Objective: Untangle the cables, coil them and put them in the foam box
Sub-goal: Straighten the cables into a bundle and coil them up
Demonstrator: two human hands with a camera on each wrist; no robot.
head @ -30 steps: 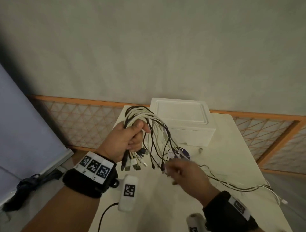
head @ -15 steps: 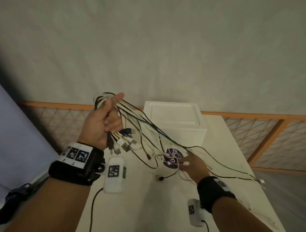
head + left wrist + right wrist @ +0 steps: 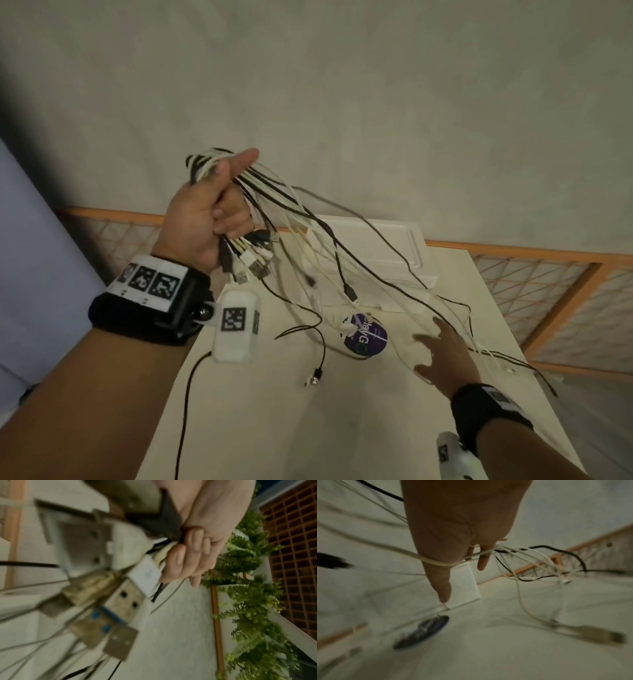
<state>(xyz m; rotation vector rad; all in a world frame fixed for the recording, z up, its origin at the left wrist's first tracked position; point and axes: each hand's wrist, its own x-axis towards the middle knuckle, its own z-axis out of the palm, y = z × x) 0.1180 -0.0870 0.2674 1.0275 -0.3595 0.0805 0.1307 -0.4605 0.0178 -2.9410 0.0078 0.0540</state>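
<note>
My left hand is raised above the table's left side and grips a bundle of black and white cables in its fist, thumb up. Their USB plugs hang below the fist and show blurred in the left wrist view, beside the curled fingers. The loose ends trail down to the right across the table. My right hand hovers low with straight, spread fingers; white cables drape across its fingers. The white foam box stands at the back with its lid on.
A round purple disc lies on the white table in front of the box. An orange-framed lattice railing runs behind and to the right of the table. Cable ends hang over the table's right edge.
My left hand has lifted the bundle higher and to the left, stretching the cables out. My right hand has slid right along the strands and spread its fingers.
</note>
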